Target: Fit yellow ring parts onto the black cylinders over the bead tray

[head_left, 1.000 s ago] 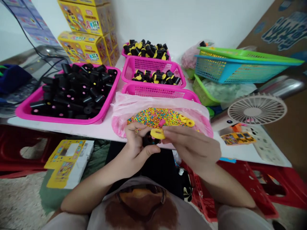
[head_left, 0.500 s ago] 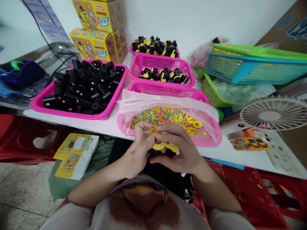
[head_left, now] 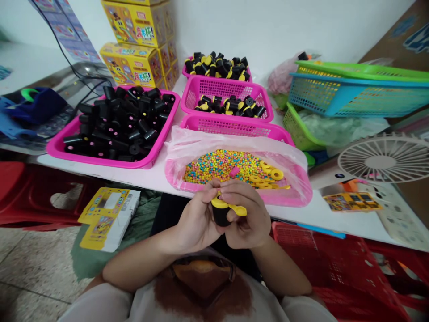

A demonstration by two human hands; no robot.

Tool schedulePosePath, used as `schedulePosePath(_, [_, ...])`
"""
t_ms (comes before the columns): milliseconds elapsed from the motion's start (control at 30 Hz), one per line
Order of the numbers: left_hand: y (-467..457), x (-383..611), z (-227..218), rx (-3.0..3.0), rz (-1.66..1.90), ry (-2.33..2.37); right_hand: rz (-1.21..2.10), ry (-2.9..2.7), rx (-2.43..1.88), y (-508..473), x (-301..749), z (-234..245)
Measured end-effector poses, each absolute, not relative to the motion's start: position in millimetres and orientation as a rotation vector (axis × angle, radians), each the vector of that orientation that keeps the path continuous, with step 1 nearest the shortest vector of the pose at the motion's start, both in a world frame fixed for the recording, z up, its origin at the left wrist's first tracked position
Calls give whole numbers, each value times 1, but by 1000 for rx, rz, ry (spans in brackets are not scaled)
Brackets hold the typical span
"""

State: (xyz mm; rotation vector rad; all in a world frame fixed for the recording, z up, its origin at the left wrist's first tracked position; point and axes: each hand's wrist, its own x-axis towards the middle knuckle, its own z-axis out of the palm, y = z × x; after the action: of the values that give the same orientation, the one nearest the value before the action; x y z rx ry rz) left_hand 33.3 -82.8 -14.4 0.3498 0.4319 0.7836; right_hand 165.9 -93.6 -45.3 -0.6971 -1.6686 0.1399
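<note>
Well, this is a tight work corner: a white desk (head_left: 110,175) runs along a white wall (head_left: 268,31), with a red plastic stool (head_left: 40,197) and a tiled floor (head_left: 33,268) below its left side. From the left, a blue cloth (head_left: 36,107) lies at the far end, and yellow printed cartons (head_left: 134,44) are stacked against the wall. A wide pink tray (head_left: 100,163) is heaped with black cylinders (head_left: 120,125). Next come pink mesh baskets, the nearest (head_left: 234,128) just behind a pink basket lined with clear plastic (head_left: 298,192), which holds multicoloured beads (head_left: 217,166) and yellow rings (head_left: 271,175). Further right, a blue mesh basket (head_left: 355,98) sits under a green one (head_left: 362,69), and a small white fan (head_left: 384,158) stands near the desk's right edge.

Just off the near edge, in front of the lined basket, the person's left hand (head_left: 197,221) and right hand (head_left: 244,219) are both closed around a black cylinder with a yellow cap (head_left: 221,212). Its long axis stands nearly upright, cap end up, with a yellow tab (head_left: 239,210) pointing right. The right fingers (head_left: 234,190) curl over the cap.
</note>
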Motion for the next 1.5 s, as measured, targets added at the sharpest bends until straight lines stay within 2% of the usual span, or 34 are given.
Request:
schedulePosePath(133, [-85,27,-21,609,852,389,449,-1677,-680,-95,181,-39])
schedulePosePath(300, [-81,11,-23,1574,865,162,810,-1508,-530,-101,198,-34])
schedulePosePath(400, [-71,0,-16,2048,922,140,1101,-1321,-602,-107,199,-34])
schedulePosePath(500, [-62,-7,-4,2417,840,252,1484,-1172,-706,-115,196,-32])
schedulePosePath(567, [-60,-8,4,2546,734,296,1594,-1156,-744,-119,195,-32])
schedulePosePath(733, [-61,-1,9,2540,587,292,1402,-1165,-795,-124,194,-38])
schedulePosePath(833, [-37,6,3,2531,634,257,1145,-1213,-902,-133,204,-44])
schedulePosePath(1033, [112,35,28,2531,936,568,655,-1496,-1088,-148,220,-49])
schedulePosePath(1167, [196,16,59,2580,666,1118,483,-1966,-906,-147,217,-49])
schedulePosePath(1267, [222,-24,61,2489,225,1693,444,-2086,-799,-151,222,-58])
schedulePosePath(1367, [233,-66,48,2374,-13,1910,432,-2058,-937,-159,232,-74])
schedulePosePath(1500, [246,-96,29,2357,-107,1984,435,-2071,-1015,-162,239,-85])
